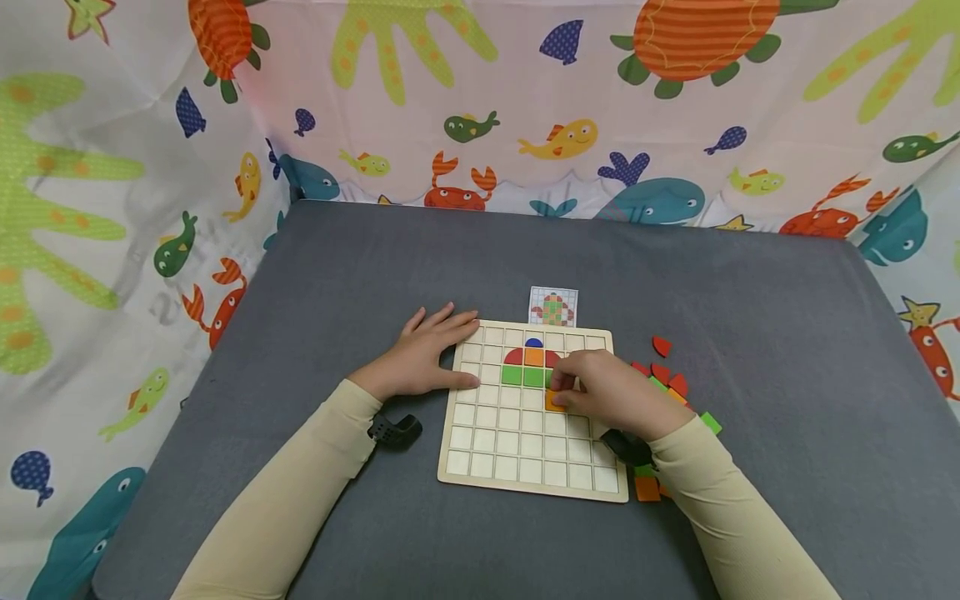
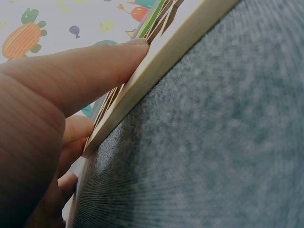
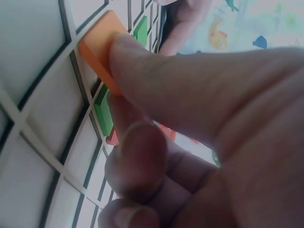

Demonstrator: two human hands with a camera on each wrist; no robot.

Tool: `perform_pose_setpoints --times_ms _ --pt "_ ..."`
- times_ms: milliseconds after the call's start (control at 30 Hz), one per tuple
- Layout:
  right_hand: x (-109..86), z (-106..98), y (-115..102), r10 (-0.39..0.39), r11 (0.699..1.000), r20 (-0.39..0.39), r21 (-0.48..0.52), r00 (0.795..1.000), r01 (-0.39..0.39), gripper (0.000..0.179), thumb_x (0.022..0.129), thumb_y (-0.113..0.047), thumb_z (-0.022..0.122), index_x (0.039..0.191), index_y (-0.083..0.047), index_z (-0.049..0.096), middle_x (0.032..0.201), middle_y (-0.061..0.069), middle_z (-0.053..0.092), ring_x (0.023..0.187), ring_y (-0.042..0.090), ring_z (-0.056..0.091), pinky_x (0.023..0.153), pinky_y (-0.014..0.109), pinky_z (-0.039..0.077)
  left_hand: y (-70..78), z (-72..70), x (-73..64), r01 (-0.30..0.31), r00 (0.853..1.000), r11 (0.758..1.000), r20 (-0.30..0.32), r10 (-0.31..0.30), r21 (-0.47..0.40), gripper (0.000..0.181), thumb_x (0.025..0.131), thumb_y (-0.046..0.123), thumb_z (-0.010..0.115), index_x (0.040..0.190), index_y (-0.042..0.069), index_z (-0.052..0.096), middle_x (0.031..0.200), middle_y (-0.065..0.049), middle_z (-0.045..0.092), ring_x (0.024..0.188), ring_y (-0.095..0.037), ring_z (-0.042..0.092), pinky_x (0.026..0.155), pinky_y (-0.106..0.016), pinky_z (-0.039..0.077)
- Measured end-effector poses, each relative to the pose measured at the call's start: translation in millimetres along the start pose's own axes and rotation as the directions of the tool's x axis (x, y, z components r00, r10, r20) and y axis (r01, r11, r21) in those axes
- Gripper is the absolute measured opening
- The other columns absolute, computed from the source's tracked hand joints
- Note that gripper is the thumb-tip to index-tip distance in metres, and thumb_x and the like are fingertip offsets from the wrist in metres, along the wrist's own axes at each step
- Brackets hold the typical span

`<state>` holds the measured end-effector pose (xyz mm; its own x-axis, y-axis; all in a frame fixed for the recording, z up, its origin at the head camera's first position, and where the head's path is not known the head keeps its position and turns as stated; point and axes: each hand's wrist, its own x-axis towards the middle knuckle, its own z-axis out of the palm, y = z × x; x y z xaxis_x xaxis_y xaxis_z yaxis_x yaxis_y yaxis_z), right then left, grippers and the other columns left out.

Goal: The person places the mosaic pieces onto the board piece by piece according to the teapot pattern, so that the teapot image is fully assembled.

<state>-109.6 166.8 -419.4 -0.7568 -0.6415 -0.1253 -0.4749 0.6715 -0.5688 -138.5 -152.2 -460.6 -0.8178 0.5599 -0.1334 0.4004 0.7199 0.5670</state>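
Observation:
A wooden grid board [image 1: 510, 446] lies on the grey table. My left hand [image 1: 423, 354] rests on its left edge with fingers spread; in the left wrist view the thumb [image 2: 104, 64] touches the rim. My right hand [image 1: 611, 392] pinches an orange square tile [image 3: 102, 42] between thumb and finger, tilted over a cell below the green row. Set in the grid are a blue half-round tile [image 1: 534, 342], an orange square [image 1: 534, 358] between red rounded tiles [image 1: 513, 357], and a row of green squares [image 1: 522, 377]. The right hand partly hides the row's right end.
Behind the board lies a small pattern card [image 1: 553, 307] with a coloured grid picture. Loose red, green and orange tiles [image 1: 708, 422] lie along the board's right side, partly under the right arm. A sea-animal cloth [image 1: 510, 100] hangs behind the table.

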Motion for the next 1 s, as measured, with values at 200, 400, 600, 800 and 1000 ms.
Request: perform_pose_setpoints --times_ms 200,400,600,800,1000 --pt "-0.2 1.4 -0.3 0.008 1.0 -0.012 -0.01 1.0 -0.008 0.014 0.092 -0.011 0.082 0.086 -0.02 0.073 0.081 -0.011 0.065 0.075 0.01 0.057 0.068 0.028 0.05 -1.0 0.0 0.0 -0.009 1.0 1.0 -0.008 0.009 0.003 0.096 0.092 0.056 0.077 0.168 0.02 0.03 0.175 0.005 0.022 0.164 -0.027 0.004 0.127 -0.058 -0.01" --pt "-1.3 2.5 -0.6 0.029 1.0 -0.024 -0.007 0.999 -0.03 0.012 0.091 -0.012 0.083 0.087 -0.019 0.074 0.082 -0.011 0.066 0.075 0.01 0.057 0.068 0.028 0.05 -1.0 0.8 0.4 -0.011 1.0 1.0 -0.009 0.011 0.006 0.095 0.092 0.056 0.077 0.168 0.02 0.03 0.175 0.005 0.022 0.164 -0.026 0.004 0.127 -0.058 -0.01" --pt "-1.7 2.8 -3.9 0.025 0.998 -0.038 -0.049 0.999 -0.027 0.012 0.091 -0.013 0.084 0.086 -0.018 0.074 0.081 -0.01 0.066 0.076 0.01 0.058 0.068 0.028 0.05 -1.5 1.6 0.9 -0.006 1.0 1.0 -0.008 0.006 0.007 0.095 0.093 0.057 0.076 0.168 0.021 0.03 0.175 0.006 0.021 0.164 -0.025 0.004 0.127 -0.057 -0.01" --pt "-2.5 3.3 -4.9 0.033 0.997 -0.038 -0.066 0.999 -0.036 0.014 0.091 -0.015 0.085 0.083 -0.018 0.074 0.079 -0.01 0.064 0.074 0.009 0.057 0.068 0.028 0.05 -1.9 2.1 0.9 -0.008 1.0 1.0 -0.012 0.008 0.0 0.094 0.093 0.056 0.076 0.168 0.021 0.031 0.175 0.005 0.022 0.164 -0.026 0.005 0.127 -0.057 -0.01" --pt "-7.1 -3.0 0.6 0.007 1.0 -0.034 -0.03 0.999 -0.008 0.012 0.089 -0.01 0.084 0.083 -0.017 0.076 0.08 -0.009 0.068 0.073 0.008 0.057 0.066 0.027 0.05 -1.9 2.1 1.0 -0.004 1.0 1.0 -0.011 0.004 0.0 0.094 0.093 0.057 0.076 0.168 0.021 0.03 0.175 0.006 0.022 0.164 -0.025 0.004 0.127 -0.057 -0.01"
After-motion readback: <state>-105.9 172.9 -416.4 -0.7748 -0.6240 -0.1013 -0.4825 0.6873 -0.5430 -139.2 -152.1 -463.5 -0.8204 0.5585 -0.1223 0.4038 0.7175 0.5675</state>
